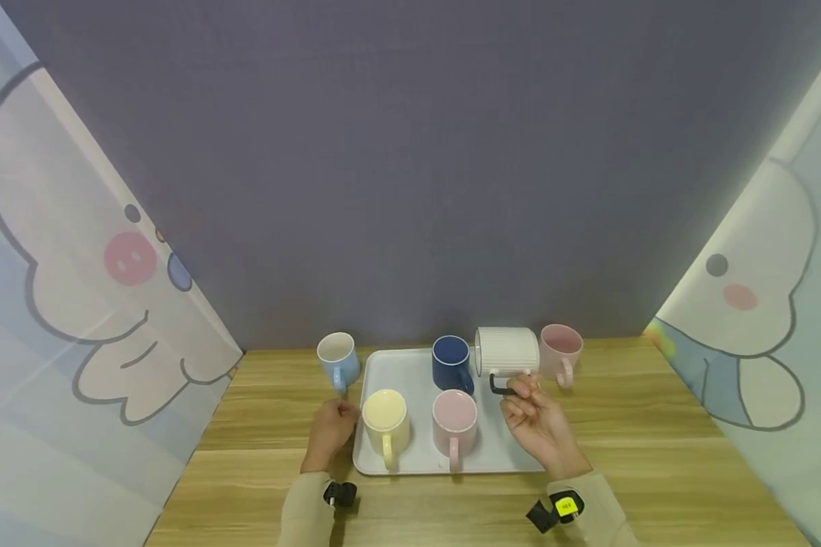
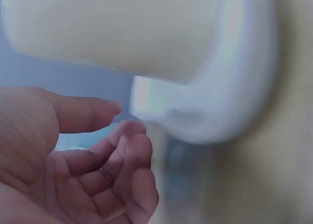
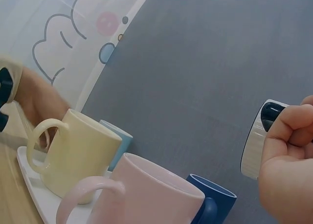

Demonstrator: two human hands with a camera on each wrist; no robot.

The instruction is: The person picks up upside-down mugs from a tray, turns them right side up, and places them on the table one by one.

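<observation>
My right hand (image 1: 539,427) grips the black handle of a white ribbed mug (image 1: 508,351), which is tipped on its side with its mouth facing left, over the tray's back right part. In the right wrist view, curled fingers (image 3: 288,128) close around that handle. By the left rim of the white tray (image 1: 417,380) is my left hand (image 1: 330,433), beside a pale yellow mug (image 1: 386,418). The left wrist view shows its fingers (image 2: 139,150) loosely bent, with nothing in them. A pink mug (image 1: 454,418) and a dark blue mug (image 1: 449,365) stand on the tray.
A light blue mug (image 1: 338,358) stands on the wooden table (image 1: 260,425) left of the tray. Another pink mug (image 1: 559,351) is at the back right, close beside the white one. A grey backdrop (image 1: 410,190) rises behind the table, with cartoon-print curtains on both sides.
</observation>
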